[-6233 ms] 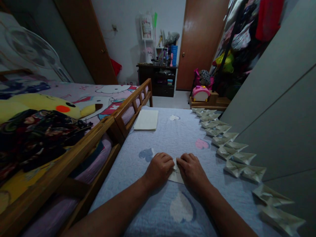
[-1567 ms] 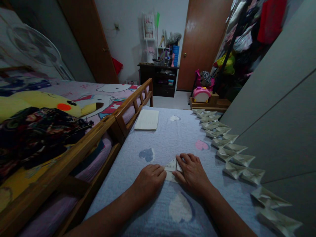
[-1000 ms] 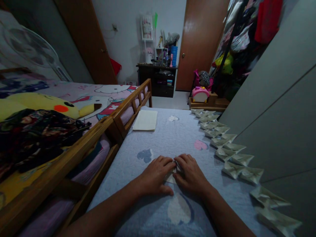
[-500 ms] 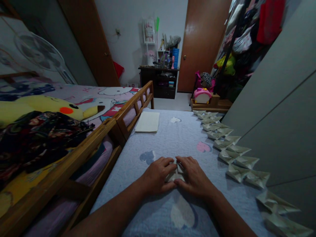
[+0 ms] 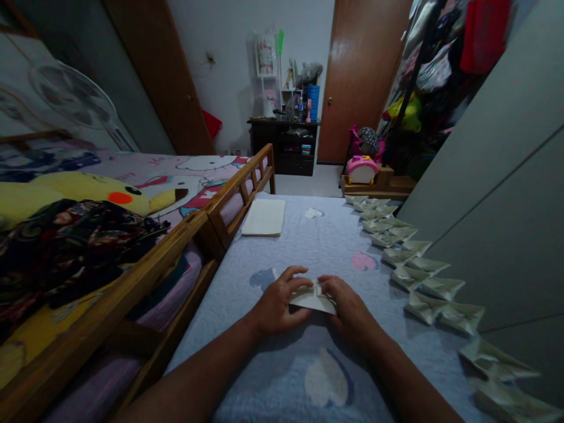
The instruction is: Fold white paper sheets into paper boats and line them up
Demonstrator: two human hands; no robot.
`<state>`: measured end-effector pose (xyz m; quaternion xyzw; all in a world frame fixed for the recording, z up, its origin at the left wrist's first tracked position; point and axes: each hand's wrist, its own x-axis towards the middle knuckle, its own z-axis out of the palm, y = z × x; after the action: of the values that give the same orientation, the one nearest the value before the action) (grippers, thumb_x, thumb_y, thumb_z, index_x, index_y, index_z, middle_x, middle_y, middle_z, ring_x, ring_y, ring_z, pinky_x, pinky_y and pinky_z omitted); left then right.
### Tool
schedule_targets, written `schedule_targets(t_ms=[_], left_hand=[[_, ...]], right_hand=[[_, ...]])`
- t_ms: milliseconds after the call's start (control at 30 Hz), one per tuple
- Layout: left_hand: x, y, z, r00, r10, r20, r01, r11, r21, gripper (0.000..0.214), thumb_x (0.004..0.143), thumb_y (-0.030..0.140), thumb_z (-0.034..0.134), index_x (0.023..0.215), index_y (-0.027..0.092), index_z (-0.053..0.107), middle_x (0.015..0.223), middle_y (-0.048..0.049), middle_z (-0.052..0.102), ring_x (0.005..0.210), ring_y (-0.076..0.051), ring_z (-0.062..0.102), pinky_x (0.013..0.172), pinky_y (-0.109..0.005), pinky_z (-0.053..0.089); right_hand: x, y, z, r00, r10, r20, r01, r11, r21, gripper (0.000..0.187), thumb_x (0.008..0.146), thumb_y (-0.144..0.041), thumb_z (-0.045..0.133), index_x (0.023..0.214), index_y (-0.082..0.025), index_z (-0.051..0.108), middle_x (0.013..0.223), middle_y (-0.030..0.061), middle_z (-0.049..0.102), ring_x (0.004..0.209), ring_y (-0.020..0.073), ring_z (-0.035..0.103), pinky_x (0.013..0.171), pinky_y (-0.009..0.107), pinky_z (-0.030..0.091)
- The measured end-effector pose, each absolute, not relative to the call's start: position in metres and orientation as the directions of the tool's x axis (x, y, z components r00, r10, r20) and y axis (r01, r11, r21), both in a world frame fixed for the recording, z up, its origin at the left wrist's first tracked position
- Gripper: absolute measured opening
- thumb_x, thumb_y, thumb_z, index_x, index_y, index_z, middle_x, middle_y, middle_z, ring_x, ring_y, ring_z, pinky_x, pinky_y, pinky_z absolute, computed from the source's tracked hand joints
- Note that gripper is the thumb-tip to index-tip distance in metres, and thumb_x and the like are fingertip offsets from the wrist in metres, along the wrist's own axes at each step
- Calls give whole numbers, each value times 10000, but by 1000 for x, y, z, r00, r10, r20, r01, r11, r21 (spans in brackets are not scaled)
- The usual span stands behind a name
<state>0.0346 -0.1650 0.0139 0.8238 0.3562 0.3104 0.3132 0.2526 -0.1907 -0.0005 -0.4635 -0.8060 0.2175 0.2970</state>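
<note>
While the left hand (image 5: 278, 302) and right hand (image 5: 350, 305) pinch opposite ends of the folded paper (image 5: 314, 301), held between them over the quilt (image 5: 304, 252), uneven pull could skew its creases or tear it; paper shapes (image 5: 425, 309) lie well right of that grip.

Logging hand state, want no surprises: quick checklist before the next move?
1. Left hand gripping the paper: ok, at its left end.
2. Right hand gripping the paper: ok, at its right end.
3. Paper's near edge lifted off the bedspread: ok, shadow shows beneath.
4. Full view of the folds: not ok, hands cover both ends.
5. Creases sharp: cannot tell, too small.
6. Stack and folded pieces apart from the hands: ok, stack by the rail, pieces along the right.
</note>
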Motion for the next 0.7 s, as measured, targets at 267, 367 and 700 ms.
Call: schedule_targets(t_ms=[267, 367, 700], left_hand=[[28, -160, 14, 628, 732, 266, 313, -550, 774, 447, 765, 290, 739, 1189, 211, 620, 1311, -112, 554, 1222, -268, 544, 1044, -460, 450], [25, -159, 13, 664, 715, 217, 347, -552, 758, 396, 787, 275, 713, 1167, 192, 636, 1304, -116, 561, 1190, -252, 567, 1023, -432, 470], [16, -158, 15, 660, 725, 196, 508, -623, 595, 334, 768, 249, 740, 1089, 200, 661, 1244, -97, 627, 1168, -269, 548, 1022, -447, 438]], right_hand=[[248, -190, 2, -391, 868, 305, 596, 491, -635, 370, 721, -4, 513, 1011, -228, 464, 1286, 127, 503, 1183, 241, 532, 967, 408, 483], [248, -192, 1, -419, 868, 266, 605, 486, -631, 300, 780, -105, 596, 1037, -223, 497, 1327, 135, 487, 1224, 263, 511, 985, 435, 480], [248, -190, 5, -458, 864, 209, 660, 488, -571, 207, 789, -122, 659, 953, -211, 570, 1193, 89, 591, 1108, 247, 539, 955, 431, 461]])
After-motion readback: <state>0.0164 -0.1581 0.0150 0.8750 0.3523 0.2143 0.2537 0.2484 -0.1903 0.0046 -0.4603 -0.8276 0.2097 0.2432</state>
